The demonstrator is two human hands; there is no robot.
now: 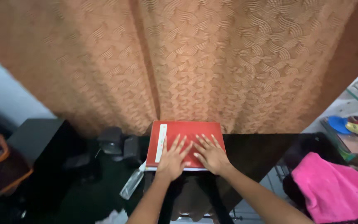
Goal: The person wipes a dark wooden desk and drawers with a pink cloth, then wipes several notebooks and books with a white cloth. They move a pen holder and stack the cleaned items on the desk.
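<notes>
A red hardcover book (187, 129) lies closed on a dark glass table (253, 149), close to the curtain. A pale strip runs down its cover near the left edge. My left hand (173, 158) rests flat on the lower middle of the cover, fingers spread. My right hand (210, 154) lies flat beside it on the cover's lower right, fingers spread too. The fingertips of both hands nearly meet. Neither hand grips anything.
An orange patterned curtain (179, 58) hangs right behind the table. A clear plastic bottle (132, 185) lies at the book's lower left. Dark boxes (112, 141) stand to the left, a pink cloth (332, 188) lies at right, and a cluttered shelf (353, 132) sits at far right.
</notes>
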